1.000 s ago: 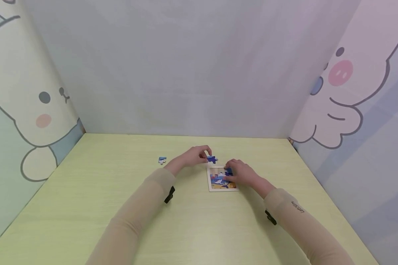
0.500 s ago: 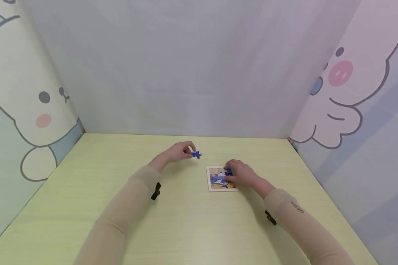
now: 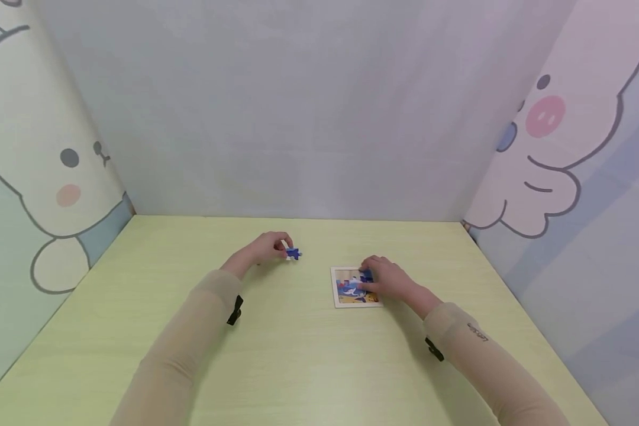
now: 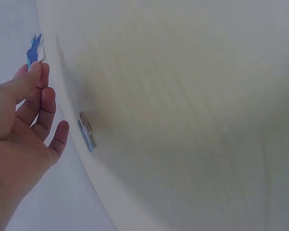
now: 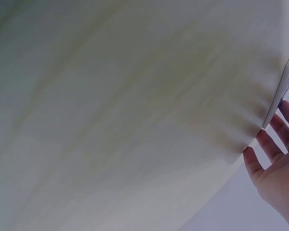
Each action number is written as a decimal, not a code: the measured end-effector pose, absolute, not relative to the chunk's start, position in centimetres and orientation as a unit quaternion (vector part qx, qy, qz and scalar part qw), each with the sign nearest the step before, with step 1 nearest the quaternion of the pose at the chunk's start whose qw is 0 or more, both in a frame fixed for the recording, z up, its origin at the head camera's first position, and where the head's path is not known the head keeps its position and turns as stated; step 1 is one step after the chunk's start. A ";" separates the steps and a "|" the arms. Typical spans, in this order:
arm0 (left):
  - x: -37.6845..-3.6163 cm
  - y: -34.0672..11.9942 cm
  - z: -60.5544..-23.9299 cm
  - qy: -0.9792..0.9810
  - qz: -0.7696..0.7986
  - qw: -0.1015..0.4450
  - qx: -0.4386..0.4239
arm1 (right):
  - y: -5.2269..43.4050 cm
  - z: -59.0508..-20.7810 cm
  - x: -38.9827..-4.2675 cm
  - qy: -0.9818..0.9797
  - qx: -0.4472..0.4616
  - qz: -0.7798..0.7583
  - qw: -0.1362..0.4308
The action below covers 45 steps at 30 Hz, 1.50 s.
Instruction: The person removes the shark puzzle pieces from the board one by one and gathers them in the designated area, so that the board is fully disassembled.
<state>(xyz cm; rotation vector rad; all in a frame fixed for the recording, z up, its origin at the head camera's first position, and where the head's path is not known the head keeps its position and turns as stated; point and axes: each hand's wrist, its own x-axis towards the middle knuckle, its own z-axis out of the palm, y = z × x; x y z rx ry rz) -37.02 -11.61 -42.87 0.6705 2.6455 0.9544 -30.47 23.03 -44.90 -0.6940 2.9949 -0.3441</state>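
My left hand (image 3: pixel 283 248) pinches a small blue puzzle piece (image 3: pixel 293 254) between thumb and fingers, just above the pale green table (image 3: pixel 309 361), left of the puzzle board. The left wrist view shows that piece (image 4: pixel 33 49) at the fingertips of the left hand (image 4: pixel 34 68). A white-framed puzzle board (image 3: pixel 351 289) with a colourful picture lies at centre right. My right hand (image 3: pixel 371 277) rests on its right part, fingers touching a blue piece (image 3: pixel 366 276) in the board. In the right wrist view the straight fingers (image 5: pixel 262 144) lie beside the board's edge (image 5: pixel 281 94).
A second loose piece (image 4: pixel 86 133) lies flat on the table under my left hand, hidden in the head view. Walls with cartoon animals close in the table at the left (image 3: pixel 48 177), back and right (image 3: pixel 554 154).
My left hand has carried the blue piece leftward, away from the board, and lowered it toward the table. The right hand has stayed on the board.
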 end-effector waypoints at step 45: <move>-35.6 -8.1 -41.7 0.927 0.264 0.034 0.266 | 25.8 -43.2 -31.7 0.931 -0.305 -0.151 0.130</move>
